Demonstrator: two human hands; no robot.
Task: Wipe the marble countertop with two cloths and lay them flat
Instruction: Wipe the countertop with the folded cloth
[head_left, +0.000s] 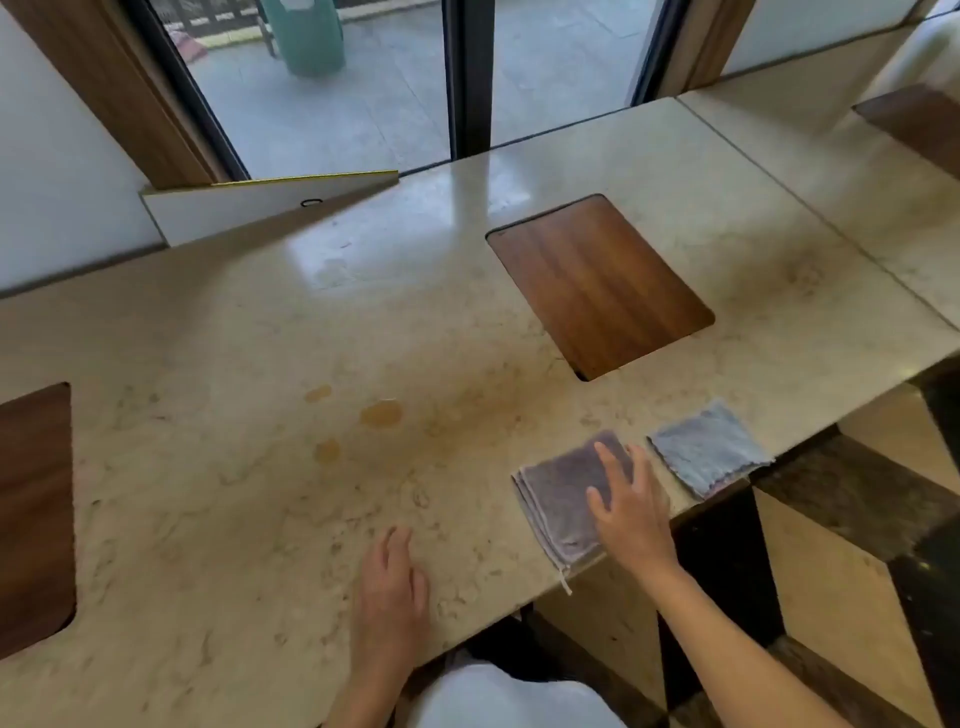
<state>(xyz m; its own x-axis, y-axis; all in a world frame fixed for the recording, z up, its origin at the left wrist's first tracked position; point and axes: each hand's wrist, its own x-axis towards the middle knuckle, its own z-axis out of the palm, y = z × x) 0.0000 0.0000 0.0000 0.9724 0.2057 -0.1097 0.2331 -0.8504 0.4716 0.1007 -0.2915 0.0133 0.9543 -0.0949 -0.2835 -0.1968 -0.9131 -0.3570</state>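
Note:
The beige marble countertop (270, 343) fills most of the view. A folded purple cloth (558, 493) lies flat near the front edge, right of centre. My right hand (631, 506) rests flat on its right half with fingers spread. A folded light blue cloth (709, 447) lies flat just to the right of it, close to the counter's corner, untouched. My left hand (392, 592) lies palm down on the bare marble near the front edge, holding nothing. Three brownish stain spots (382, 414) mark the marble left of the cloths.
A wooden inset panel (600, 283) sits in the counter behind the cloths, and another (34, 514) at the far left. A white board (260, 205) leans at the back left. Glass doors (332, 93) stand behind. The counter drops off right of the blue cloth.

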